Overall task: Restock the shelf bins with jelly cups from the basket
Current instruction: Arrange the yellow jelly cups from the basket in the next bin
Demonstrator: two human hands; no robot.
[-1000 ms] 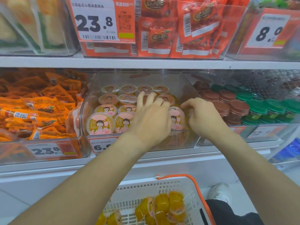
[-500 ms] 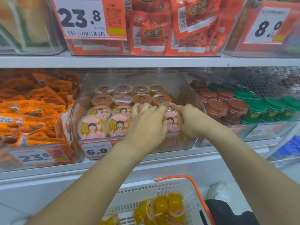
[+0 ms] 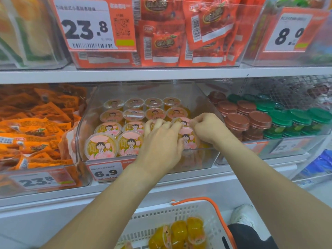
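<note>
A clear shelf bin (image 3: 201, 97) holds rows of jelly cups (image 3: 115, 128) with pink cartoon lids. My left hand (image 3: 161, 141) lies over the cups in the bin's front right part, its fingers curled down round a cup that is mostly hidden. My right hand (image 3: 206, 130) pinches the rim of a cup (image 3: 182, 120) in the right column. Between the two hands shows the front right cup (image 3: 186, 139). Below, a white basket (image 3: 161, 212) with an orange handle holds several orange jelly cups (image 3: 179, 230).
Orange snack packs (image 3: 36, 126) fill the bin to the left. Brown-lidded (image 3: 237, 121) and green-lidded cups (image 3: 300, 119) fill the bin to the right. Above, the upper shelf (image 3: 161, 74) carries red packets. A 6.9 price tag (image 3: 106, 172) fronts the jelly bin. A white shoe (image 3: 242, 214) is beside the basket.
My right hand moved left from the bin's right wall onto a cup in the right column. My left hand's fingers went from straight to curled, and the two hands came together.
</note>
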